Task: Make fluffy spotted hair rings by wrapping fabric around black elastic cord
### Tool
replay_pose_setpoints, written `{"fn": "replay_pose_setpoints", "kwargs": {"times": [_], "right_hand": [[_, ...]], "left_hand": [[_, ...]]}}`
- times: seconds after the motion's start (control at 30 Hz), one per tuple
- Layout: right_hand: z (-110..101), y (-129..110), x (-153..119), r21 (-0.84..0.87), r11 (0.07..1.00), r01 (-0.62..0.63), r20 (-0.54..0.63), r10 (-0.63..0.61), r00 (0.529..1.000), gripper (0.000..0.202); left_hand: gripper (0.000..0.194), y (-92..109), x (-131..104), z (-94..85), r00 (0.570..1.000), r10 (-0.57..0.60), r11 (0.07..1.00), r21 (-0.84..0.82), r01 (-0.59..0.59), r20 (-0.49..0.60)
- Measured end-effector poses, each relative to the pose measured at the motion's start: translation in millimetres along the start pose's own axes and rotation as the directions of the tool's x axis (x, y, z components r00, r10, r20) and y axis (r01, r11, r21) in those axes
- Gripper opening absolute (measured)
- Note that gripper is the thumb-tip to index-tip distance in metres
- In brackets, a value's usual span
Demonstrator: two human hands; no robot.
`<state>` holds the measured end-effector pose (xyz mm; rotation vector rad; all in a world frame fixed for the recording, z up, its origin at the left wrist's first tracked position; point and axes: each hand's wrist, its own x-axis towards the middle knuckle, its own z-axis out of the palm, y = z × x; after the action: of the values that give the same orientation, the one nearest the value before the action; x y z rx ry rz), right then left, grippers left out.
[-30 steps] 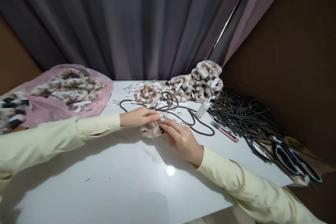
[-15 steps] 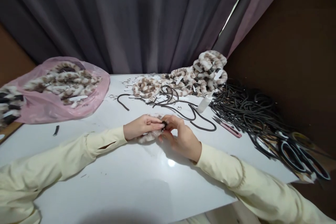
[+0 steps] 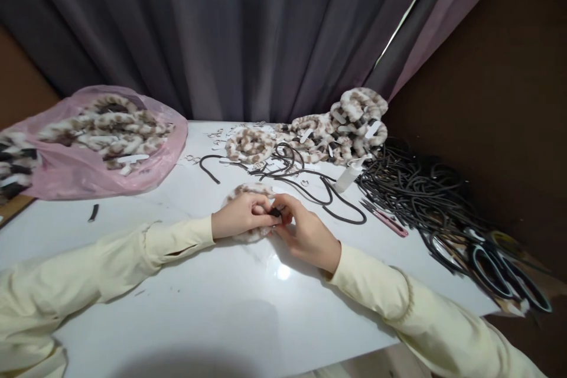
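At the middle of the table, my left hand is closed on a brown-and-white furry loop, which shows behind and below the fingers. A small black piece sits between the fingertips of both hands. My right hand meets the left one there, its thumb and forefinger pinched at that black piece. Whether the piece is joined to the loop is hidden by the fingers. Just beyond the hands lie loose lengths of black cord.
A pink plastic bag of furry loops lies at left, near a short black piece. At right are a clear bottle, pink-handled snips, a black cord heap and scissors. Tagged furry loops are piled behind.
My fingers have shifted slightly around the black piece, and more of the furry loop shows behind my left hand. The view has tilted a little.
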<state>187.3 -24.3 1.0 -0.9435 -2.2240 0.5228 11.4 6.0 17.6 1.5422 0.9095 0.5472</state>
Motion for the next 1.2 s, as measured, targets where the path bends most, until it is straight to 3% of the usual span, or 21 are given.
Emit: {"fn": "replay_pose_setpoints", "kwargs": {"times": [0.23,0.43,0.67,0.8,0.93,1.0,1.2], "right_hand": [[-0.7,-1.8,4.4,0.009,0.991,0.131,-0.074,-0.13,0.989,0.03],[-2.3,-4.4,7.1,0.076,0.994,0.079,-0.129,-0.069,0.989,0.017],[-6.5,-6.5,9.0,0.11,0.988,0.105,-0.136,-0.09,0.987,0.016],[-8.5,-6.4,9.4,0.044,0.987,0.155,-0.152,-0.147,0.977,0.014],[-9.1,-7.5,9.3,0.028,0.985,0.168,-0.178,-0.16,0.971,0.013],[-9.1,-8.1,9.2,0.04,0.985,0.165,-0.184,-0.155,0.971,0.013],[-8.7,-8.6,9.0,0.131,0.983,0.13,-0.178,-0.106,0.978,0.012]], "left_hand": [[0.027,-6.7,0.3,0.3,0.999,0.031,0.996,0.084,-0.03,-0.011],[0.026,-10.0,1.9,-4.1,0.989,0.147,0.969,0.201,-0.142,-0.014],[0.028,-11.8,2.6,-21.5,0.929,0.334,0.918,0.166,-0.359,0.161],[0.027,-18.3,4.3,-27.1,0.835,0.529,0.784,0.289,-0.55,0.152],[0.022,-22.7,2.2,-25.1,0.666,0.731,0.539,0.474,-0.696,0.146],[0.023,-22.8,0.5,-23.3,0.603,0.782,0.459,0.509,-0.728,0.158],[0.027,-22.0,-0.9,-20.5,0.521,0.826,0.325,0.575,-0.751,0.214]]}}
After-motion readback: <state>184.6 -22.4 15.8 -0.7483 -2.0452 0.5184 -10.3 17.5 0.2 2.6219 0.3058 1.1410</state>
